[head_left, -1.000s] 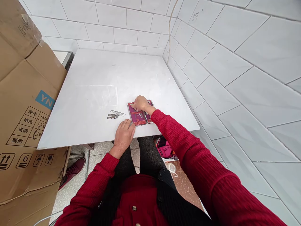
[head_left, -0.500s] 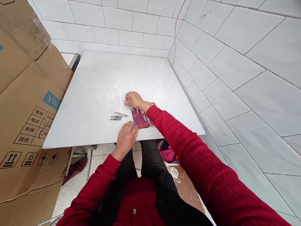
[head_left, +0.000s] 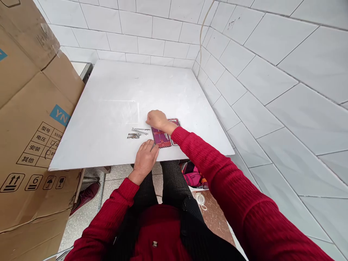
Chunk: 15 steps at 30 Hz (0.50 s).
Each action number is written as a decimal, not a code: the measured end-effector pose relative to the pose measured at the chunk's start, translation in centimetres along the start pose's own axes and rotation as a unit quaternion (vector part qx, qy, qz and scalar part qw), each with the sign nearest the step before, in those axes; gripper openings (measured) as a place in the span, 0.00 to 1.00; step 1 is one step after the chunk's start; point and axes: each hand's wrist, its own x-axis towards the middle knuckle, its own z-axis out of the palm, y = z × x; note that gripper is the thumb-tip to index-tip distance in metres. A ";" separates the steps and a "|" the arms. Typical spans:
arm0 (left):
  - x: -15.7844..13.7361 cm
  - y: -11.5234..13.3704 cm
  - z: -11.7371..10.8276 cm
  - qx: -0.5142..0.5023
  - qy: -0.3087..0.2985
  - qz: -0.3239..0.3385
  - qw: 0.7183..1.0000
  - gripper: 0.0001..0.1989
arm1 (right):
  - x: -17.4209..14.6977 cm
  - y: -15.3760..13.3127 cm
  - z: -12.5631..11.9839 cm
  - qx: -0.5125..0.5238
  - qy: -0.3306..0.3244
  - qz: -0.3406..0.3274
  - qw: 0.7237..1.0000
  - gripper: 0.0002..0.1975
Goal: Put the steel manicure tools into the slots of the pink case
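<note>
An open manicure case [head_left: 162,141] with a purple lining lies near the table's front edge, slim metal tools tucked under its band. My left hand [head_left: 146,154] is spread flat at the case's lower left corner, its thumb against the edge. Above the case's upper left part is my right hand [head_left: 157,119], fingers curled down. What its fingertips hold, if anything, is hidden. Left of the case, thin metal manicure tools [head_left: 140,131] lie beside nail clippers [head_left: 133,136]. My right forearm partly covers the case's other half [head_left: 174,121].
The white table [head_left: 114,79] meets tiled walls at the back and right. A tall cardboard box [head_left: 35,108] stands along the left side. Below the right front edge are a pink bundle [head_left: 191,178] and a white round lid [head_left: 200,198].
Another thin metal tool now lies with those left of the case. My right hand has shifted slightly right and toward me, over the case. My left hand stays nearly still.
</note>
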 end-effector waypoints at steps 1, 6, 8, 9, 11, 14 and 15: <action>0.0 0.0 0.0 -0.005 -0.001 -0.003 1.000 0.13 | -0.5 0.8 0.0 -0.001 0.000 0.026 1.000 0.12; 0.1 0.0 0.1 -0.009 0.000 -0.008 1.000 0.13 | -2.3 2.8 0.5 -0.009 -0.029 0.100 0.995 0.14; 0.1 0.0 0.1 0.003 0.004 -0.002 1.000 0.13 | -2.4 2.5 0.9 -0.013 -0.033 0.108 0.994 0.14; 0.2 0.1 0.1 0.006 0.005 0.001 1.000 0.13 | -2.3 2.2 1.0 -0.013 -0.035 0.109 0.993 0.14; 0.2 0.1 0.0 0.007 0.003 0.004 1.000 0.13 | -2.0 1.7 1.2 -0.008 -0.042 0.110 0.993 0.15; 0.2 0.1 -0.1 0.003 -0.003 0.000 1.000 0.13 | -1.4 1.4 1.5 0.012 -0.049 0.116 0.992 0.16; 0.3 0.0 -0.1 0.002 -0.004 -0.001 1.000 0.13 | -1.3 1.4 1.6 0.020 -0.047 0.119 0.992 0.17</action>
